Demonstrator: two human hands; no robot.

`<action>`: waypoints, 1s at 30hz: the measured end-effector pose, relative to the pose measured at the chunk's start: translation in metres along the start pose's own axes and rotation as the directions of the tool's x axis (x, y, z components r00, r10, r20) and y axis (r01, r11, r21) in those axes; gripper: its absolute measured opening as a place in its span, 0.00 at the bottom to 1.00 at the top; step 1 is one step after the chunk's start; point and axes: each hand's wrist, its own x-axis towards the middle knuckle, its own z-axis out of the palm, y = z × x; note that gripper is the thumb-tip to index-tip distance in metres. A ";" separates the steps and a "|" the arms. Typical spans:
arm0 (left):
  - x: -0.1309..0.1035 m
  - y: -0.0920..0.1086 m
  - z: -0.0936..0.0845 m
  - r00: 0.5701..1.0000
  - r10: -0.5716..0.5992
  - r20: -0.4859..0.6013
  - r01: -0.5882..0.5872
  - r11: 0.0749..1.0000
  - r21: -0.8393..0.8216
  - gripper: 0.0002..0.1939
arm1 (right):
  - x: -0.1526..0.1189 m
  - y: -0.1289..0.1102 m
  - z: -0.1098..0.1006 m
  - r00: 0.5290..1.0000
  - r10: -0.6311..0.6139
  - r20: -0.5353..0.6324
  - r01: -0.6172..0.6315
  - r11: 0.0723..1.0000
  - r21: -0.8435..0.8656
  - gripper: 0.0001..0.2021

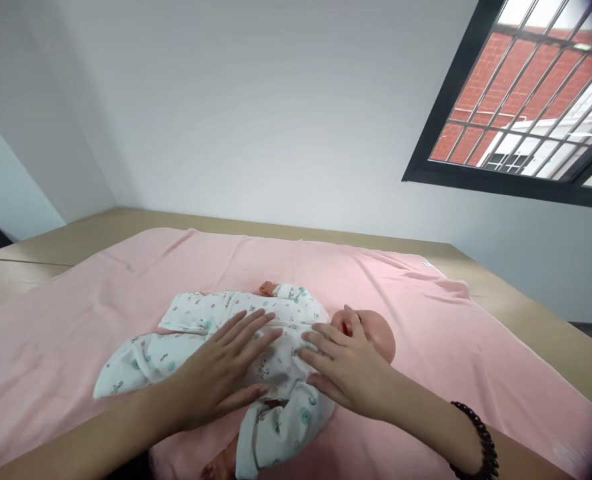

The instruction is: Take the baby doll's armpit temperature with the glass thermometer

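A baby doll (289, 317) in a white patterned outfit lies on its back on a pink blanket (416, 293), its head toward the right and its legs toward the left. My left hand (221, 373) is over the doll's belly, palm down with the fingers spread. Over the upper chest and neck, my right hand (351, 367) is also spread, and one finger crosses in front of the doll's face. Neither hand grasps anything; whether the palms touch the cloth is hidden.
The blanket covers most of a light wooden table (506, 287). Behind it stands a pale wall (276, 120), with a dark-framed barred window (481, 177) at the upper right. A dark beaded bracelet (483, 440) circles my right wrist.
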 end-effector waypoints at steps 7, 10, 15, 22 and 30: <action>0.052 -0.045 -0.009 0.872 -0.216 0.439 0.340 0.913 -0.226 0.43 | 0.019 0.079 -0.026 0.921 0.213 0.325 -0.386 0.609 0.693 0.21; 0.087 -0.074 -0.011 0.859 -0.236 0.454 0.427 0.820 -0.380 0.37 | 0.026 0.137 -0.019 0.919 0.168 0.357 -0.393 0.482 0.783 0.29; 0.121 -0.082 0.029 0.850 -0.185 0.493 0.435 0.773 -0.461 0.36 | 0.036 0.175 0.040 0.906 0.052 0.420 -0.399 0.432 0.809 0.33; 0.117 -0.082 0.064 0.906 -0.192 0.377 0.379 0.763 -0.524 0.30 | 0.042 0.149 0.091 0.960 0.177 0.217 -0.279 0.664 0.694 0.37; 0.112 -0.079 0.045 0.868 -0.042 0.495 0.319 0.812 -0.489 0.24 | 0.034 0.134 0.086 0.977 0.212 0.040 -0.210 0.892 0.401 0.22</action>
